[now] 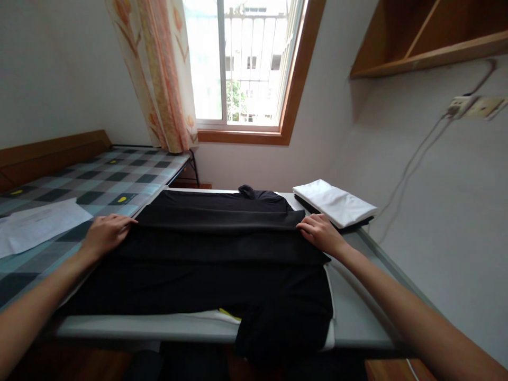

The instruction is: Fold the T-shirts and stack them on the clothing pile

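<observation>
Shirt [190,288]: black, spread flat across the middle of the table [353,312], hem toward the table's left side, a sleeve [270,328] hanging over its near edge. Your left hand [109,233] is at the table's left side, fingers drawn together, tips pinching the left end of a long crosswise band in the cloth. Your right hand [321,233], toward the table's right side, has thumb and fingers closed on the band's other end. Neither hand appears to hold anything else.

Step in hand, by judgement: making a lengthwise fold, with the band drawn taut between your two pinches. Next move would call for even tension, both ends brought over together and laid down parallel, then the loose sleeve tucked in. Slack at one end could skew the crease.

Materials: shirt fabric looks thin, smooth and matte, with soft ridges along the band and small wrinkles by the far sleeve. Pale cloth [330,296] and a yellow patch [230,315] peep out under it near the table's near edge; what they belong to, you cannot tell. At the table's far right corner: a neat, squared white stack [335,203] over dark cloth [357,226]. Left of the table: checked mattress [146,177], with flat paper [43,225].
</observation>
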A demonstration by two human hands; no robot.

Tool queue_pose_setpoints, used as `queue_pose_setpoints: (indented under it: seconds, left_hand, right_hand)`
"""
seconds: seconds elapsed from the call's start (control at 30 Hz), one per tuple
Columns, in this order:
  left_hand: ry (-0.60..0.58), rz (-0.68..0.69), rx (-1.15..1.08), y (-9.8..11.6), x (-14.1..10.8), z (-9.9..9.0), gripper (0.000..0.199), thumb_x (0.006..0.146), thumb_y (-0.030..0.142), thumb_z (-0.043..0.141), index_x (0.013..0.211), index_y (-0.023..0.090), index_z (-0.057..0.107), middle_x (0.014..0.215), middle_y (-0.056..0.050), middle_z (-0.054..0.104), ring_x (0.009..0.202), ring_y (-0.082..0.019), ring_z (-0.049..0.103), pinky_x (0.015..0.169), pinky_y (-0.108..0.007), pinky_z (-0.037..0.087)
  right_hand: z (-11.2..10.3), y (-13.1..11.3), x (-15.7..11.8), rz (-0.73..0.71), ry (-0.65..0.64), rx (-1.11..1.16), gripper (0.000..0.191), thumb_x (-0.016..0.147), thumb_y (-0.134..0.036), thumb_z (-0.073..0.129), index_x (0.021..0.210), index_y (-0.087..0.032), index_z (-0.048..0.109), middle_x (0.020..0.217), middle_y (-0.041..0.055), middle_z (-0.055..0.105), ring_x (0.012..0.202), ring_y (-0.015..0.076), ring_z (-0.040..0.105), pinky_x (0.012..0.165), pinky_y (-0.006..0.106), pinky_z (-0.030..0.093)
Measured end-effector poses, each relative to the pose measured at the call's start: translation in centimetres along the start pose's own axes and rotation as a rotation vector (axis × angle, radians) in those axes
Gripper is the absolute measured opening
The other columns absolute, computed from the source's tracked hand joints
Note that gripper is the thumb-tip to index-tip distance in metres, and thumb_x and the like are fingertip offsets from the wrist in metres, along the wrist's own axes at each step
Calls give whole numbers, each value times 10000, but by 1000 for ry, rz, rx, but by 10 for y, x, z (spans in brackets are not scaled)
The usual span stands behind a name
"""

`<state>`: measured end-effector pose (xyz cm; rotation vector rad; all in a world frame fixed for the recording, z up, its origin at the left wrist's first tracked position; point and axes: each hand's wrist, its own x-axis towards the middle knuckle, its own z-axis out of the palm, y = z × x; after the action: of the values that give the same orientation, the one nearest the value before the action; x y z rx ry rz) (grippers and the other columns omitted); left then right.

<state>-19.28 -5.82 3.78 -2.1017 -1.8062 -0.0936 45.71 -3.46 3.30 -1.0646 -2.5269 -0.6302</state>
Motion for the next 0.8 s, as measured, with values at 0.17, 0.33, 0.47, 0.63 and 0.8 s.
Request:
queue_pose_setpoints:
  seconds: [0.17, 0.33, 0.47, 0.63, 0.8]
  left_hand:
    - [18, 92, 53, 19, 2, 0, 368, 882, 242, 413, 1126, 179, 680, 1152, -118, 684, 1091, -300, 569, 870, -415, 397]
    - [122, 286, -36, 63, 16, -11, 409, 822, 187, 487, 1187, 239, 665, 1155, -109, 669, 1083, -305, 580, 927, -454, 388]
    - [199, 474, -66, 122, 32, -22, 426, 823, 137, 526, 1212, 261, 646, 1162, -95, 660, 1077, -282, 573, 936, -442, 383]
    - [300, 696, -88, 200, 52, -33, 351, 910, 170, 520, 1239, 251, 612, 1167, -92, 639, 1065, -249, 552, 931, -405, 376]
    - [317, 872, -42, 256, 63, -46, 368, 957, 149, 458, 1305, 233, 541, 1191, -92, 615, 1012, -222, 550, 870, -365, 393]
  right_hand:
    - [3, 2, -4, 22, -55, -10, 139, 895, -214, 578, 958, -196, 701, 916, 67, 682, 895, 228, 582, 814, 355, 366]
    - [-4, 1, 0, 15, -87, -58, 155, 897, -182, 548, 935, -187, 698, 903, 74, 675, 862, 228, 572, 790, 356, 358]
    - [-9, -6, 4, 16, -81, -141, 172, 885, -144, 524, 895, -189, 690, 883, 89, 660, 835, 237, 552, 776, 365, 340]
    - [-8, -8, 4, -20, -131, -171, 145, 875, -147, 540, 902, -185, 678, 903, 89, 657, 831, 234, 558, 751, 351, 328]
    - [-9, -6, 4, 23, -159, -208, 115, 864, -184, 580, 919, -179, 681, 954, 104, 667, 841, 244, 568, 730, 348, 325]
